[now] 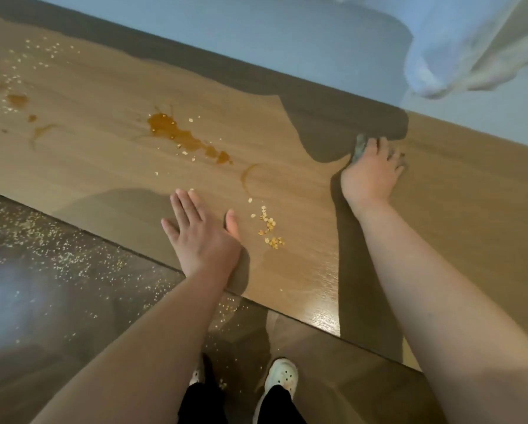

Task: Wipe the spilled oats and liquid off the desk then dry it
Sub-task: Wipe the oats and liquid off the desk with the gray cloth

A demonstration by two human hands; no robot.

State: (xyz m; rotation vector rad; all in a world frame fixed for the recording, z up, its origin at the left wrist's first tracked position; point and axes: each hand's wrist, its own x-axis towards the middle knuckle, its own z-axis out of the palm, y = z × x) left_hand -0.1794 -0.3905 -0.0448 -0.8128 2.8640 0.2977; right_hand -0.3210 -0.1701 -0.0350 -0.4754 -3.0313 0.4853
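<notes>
Oats (pixel 269 228) lay in a small heap on the wooden desk (pixel 458 203), just beside the person's left grip (pixel 201 237), which rested flat, fingers straight, near the front edge. An amber puddle (pixel 171 130) spread farther back, with more scattered flakes at the desk's far left. The right grip (pixel 371 174), fingers spread, pressed a grey cloth (pixel 360 146) onto the desk near the wall (pixel 256 35). Flakes also littered the floor (pixel 27 301).
</notes>
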